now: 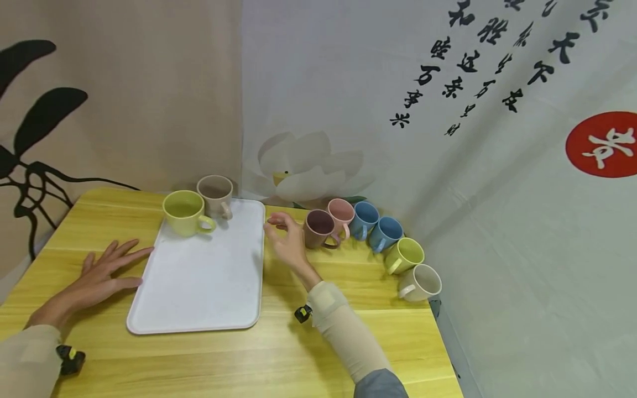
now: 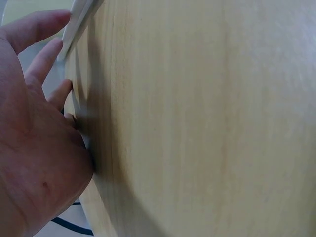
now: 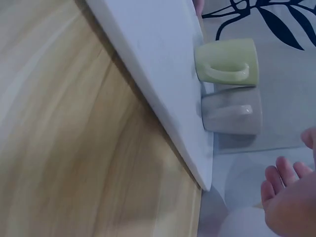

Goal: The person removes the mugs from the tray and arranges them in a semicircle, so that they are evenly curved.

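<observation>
A white tray lies on the table, with a yellow-green mug and a grey-beige mug standing upright at its far end. My left hand is spread at the tray's left edge, its thumb and index finger reaching that edge. In the left wrist view the fingers look straight and hold nothing. My right hand hovers between the tray's right edge and a dark brown mug, fingers loosely bent and empty. In the right wrist view, both tray mugs show their handles.
Right of the brown mug, a curved row holds a pink mug, two blue mugs, a second yellow-green mug and a cream mug. A printed curtain hangs behind the wooden table.
</observation>
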The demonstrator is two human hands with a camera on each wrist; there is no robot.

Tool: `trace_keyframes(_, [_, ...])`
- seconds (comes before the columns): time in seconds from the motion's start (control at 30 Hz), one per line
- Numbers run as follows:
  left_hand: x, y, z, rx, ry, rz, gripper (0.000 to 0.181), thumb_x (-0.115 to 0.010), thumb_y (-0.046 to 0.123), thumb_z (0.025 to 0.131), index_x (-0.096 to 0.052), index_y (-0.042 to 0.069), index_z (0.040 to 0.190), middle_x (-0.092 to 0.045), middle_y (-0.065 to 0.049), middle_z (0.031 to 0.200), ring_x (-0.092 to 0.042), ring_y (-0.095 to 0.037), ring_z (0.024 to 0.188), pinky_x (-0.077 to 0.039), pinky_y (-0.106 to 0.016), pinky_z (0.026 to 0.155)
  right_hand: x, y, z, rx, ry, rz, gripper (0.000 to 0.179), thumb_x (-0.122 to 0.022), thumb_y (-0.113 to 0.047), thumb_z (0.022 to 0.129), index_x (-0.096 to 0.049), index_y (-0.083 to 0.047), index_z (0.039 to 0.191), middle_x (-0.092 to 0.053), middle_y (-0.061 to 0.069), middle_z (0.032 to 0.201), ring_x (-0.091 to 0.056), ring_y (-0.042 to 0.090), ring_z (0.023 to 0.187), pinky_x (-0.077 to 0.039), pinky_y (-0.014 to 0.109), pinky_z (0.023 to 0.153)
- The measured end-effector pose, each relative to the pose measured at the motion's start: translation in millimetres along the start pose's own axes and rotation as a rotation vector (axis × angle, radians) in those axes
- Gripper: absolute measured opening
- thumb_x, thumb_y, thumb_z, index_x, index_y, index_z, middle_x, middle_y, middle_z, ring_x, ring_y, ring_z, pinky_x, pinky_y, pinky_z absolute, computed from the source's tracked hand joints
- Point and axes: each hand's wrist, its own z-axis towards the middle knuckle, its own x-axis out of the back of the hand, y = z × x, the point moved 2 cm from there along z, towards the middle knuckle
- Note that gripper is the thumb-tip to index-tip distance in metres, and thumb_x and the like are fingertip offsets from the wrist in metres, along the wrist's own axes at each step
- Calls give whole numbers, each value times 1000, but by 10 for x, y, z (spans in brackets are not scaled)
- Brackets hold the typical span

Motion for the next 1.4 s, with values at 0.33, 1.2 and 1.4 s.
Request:
trace_keyframes(0.33, [-8, -6, -1, -7, 11, -3, 80, -67, 39, 110, -35, 9, 176, -5, -38, 185, 20, -70, 167, 32, -86, 123, -462, -44, 257, -4, -82, -70, 25, -79, -16, 105, -80, -3, 126, -85, 14, 115, -79, 30, 108, -64, 51, 101])
trace_keyframes(1.2, [-4, 5, -26, -25, 31, -18, 78, -69, 36, 110, -35, 12, 177, -8, -37, 185, 17, -70, 168, 31, -84, 125, -1078, -72, 496, -241, -203, 57, 28, -67, -14, 114, -75, 3, 135, -82, 21, 129, -84, 35, 114, -58, 17, 78])
trace_keyframes(1.4, [-11, 3, -20, 0, 18, -14, 78, -67, 39, 111, -36, 10, 176, -7, -37, 185, 18, -69, 168, 32, -84, 124, -1148, -38, 510, -303, -198, 237, 28, -63, -5, 114, -72, 14, 132, -77, 32, 125, -79, 44, 104, -70, 39, 91])
